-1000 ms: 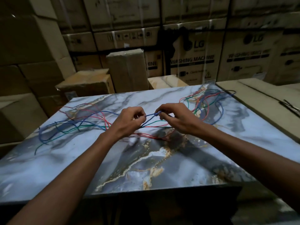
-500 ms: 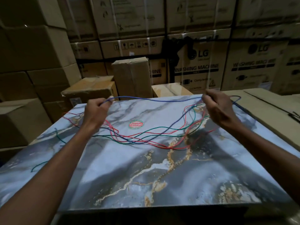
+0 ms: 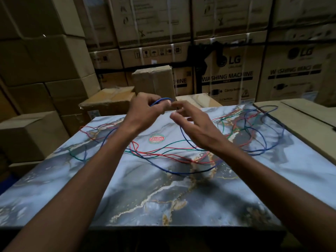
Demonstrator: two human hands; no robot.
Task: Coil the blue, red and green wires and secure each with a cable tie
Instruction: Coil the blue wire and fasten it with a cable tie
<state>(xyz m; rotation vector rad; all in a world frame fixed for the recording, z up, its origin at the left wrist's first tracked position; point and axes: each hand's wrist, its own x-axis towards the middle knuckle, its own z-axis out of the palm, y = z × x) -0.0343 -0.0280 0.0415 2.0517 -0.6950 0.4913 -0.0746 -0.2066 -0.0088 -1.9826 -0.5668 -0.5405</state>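
Note:
Thin blue (image 3: 172, 172), red (image 3: 160, 154) and green (image 3: 175, 142) wires lie tangled and loose across the far half of a marble-patterned tabletop (image 3: 138, 193). My left hand (image 3: 145, 110) is raised above the table's far edge and pinches a small loop of the blue wire between thumb and fingers. My right hand (image 3: 193, 122) hovers just to its right with fingers loosely spread, its index tip close to the left fingertips. A blue strand drops from beneath the right palm to the table. No cable tie is visible.
A round red-and-green sticker (image 3: 156, 139) sits mid-table under the wires. A flat cardboard sheet (image 3: 301, 117) borders the table on the right. Cardboard boxes (image 3: 109, 104) stand close behind and to the left; tall stacked cartons (image 3: 227, 75) fill the background.
Half a second ago my hands were spread wide with the blue wire stretched between them. They have come together above the far middle, and the left hand now holds a gathered blue loop.

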